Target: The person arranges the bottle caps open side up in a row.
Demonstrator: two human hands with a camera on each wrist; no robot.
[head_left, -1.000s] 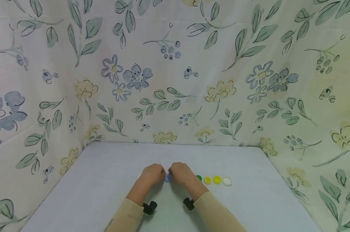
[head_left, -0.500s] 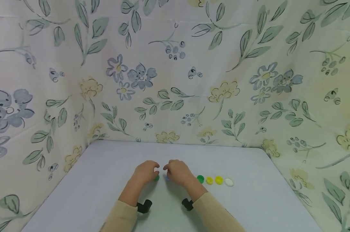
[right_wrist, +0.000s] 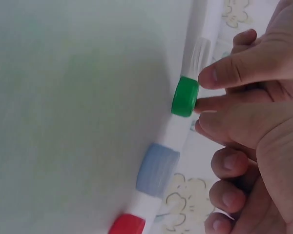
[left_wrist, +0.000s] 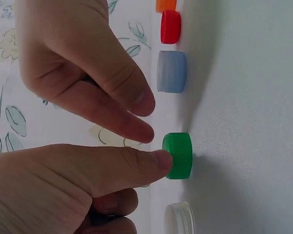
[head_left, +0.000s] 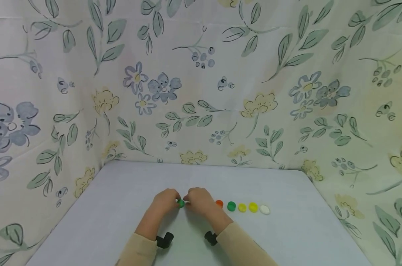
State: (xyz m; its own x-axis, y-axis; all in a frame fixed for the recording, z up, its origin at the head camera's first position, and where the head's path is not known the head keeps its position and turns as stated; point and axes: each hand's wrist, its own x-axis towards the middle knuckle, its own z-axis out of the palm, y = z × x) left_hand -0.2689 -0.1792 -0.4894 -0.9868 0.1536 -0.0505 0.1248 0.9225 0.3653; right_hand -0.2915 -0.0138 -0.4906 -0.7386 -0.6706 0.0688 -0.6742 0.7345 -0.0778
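A green bottle cap with a ribbed side sits on the table. My left hand has its thumb and index finger at that cap's upper edge, the thumb tip overlapping its side in the left wrist view. My right hand hovers just to the right, thumb and index finger extended close together, tips near the cap with nothing between them. A pale blue cap and a red cap stand farther right, hidden behind my right hand in the head view. A clear ribbed cap stands left of the green one.
The row continues rightward with an orange cap, another green cap, yellow caps and a white oval cap. The white table ends at a floral cloth at the back and sides.
Both hands were at the blue cap. The left hand has moved left to the green cap; the right hand has followed leftward, bringing the orange cap into view. The head view has shifted slightly.
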